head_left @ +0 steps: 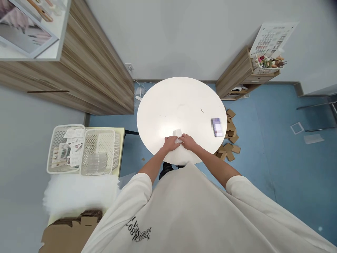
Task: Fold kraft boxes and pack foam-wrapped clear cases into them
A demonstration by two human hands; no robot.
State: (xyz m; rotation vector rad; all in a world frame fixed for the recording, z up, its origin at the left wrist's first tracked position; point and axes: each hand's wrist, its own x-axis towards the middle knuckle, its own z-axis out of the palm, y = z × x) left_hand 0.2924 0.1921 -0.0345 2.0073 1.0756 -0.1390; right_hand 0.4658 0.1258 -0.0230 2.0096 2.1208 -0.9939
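A small white, partly translucent packet (pixel 177 133) lies on the round white table (pixel 181 95), close to its near edge. My left hand (pixel 171 143) grips the packet's near left side with curled fingers. From the other side my right hand (pixel 189 142) closes on it, the fingertips of both hands almost meeting. The fingers cover the near part of the packet, and its exact kind cannot be made out.
A blurred purple item (pixel 217 127) lies at the table's right. Folded cardboard boxes (pixel 229 131) are on the floor beyond. To the left, white baskets (pixel 97 131) hold cards and clear plastic pieces, near white sheets (pixel 81 191) and flat brown cartons (pixel 71 233).
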